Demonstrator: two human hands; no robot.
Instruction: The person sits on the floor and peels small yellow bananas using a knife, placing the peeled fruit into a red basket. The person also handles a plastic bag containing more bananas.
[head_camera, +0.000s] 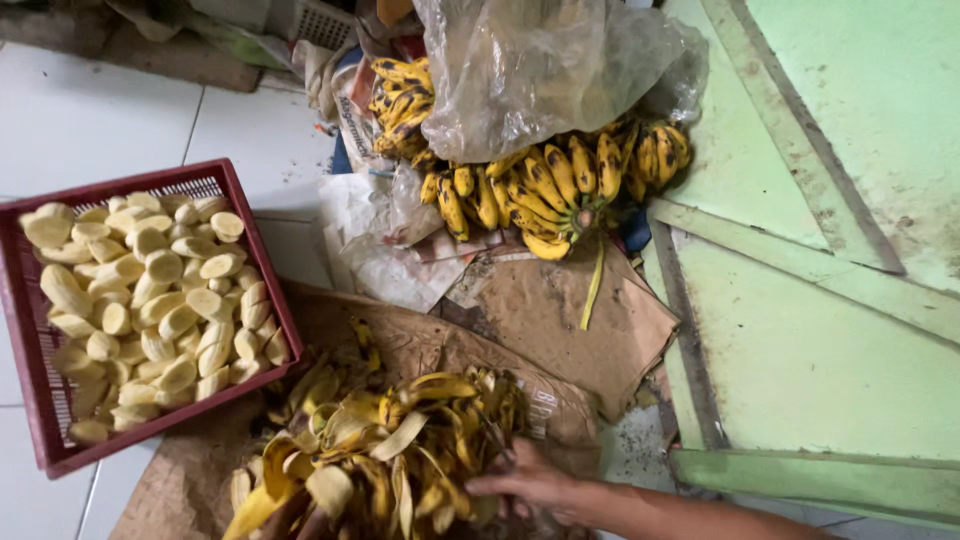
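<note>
Head view, looking down at a white tiled floor (90, 120). A heap of yellow, brown-flecked banana peels (385, 440) lies on crumpled brown paper sheeting (560, 320) at bottom centre. The right hand (525, 480) enters from the lower right edge and rests on the right flank of the heap, its fingers (490, 487) spread flat among the peels; whether they close on any peel cannot be told. The left hand (300, 518) shows only as a sliver at the bottom edge under the peels, and the state of its fingers cannot be told.

Just left of the heap stands a dark red perforated plastic crate (262, 262), filled with pale cream peeled bananas (150, 300); its near corner touches the brown paper. Behind the paper, well apart from the hands, lie bunches of ripe yellow bananas with black spots (550, 185), partly covered by a crumpled clear plastic bag (530, 70). A single yellow peel strip (594, 285) hangs from the nearest bunch onto the paper. Pale green painted wooden panels (820, 330) fill the right side
</note>
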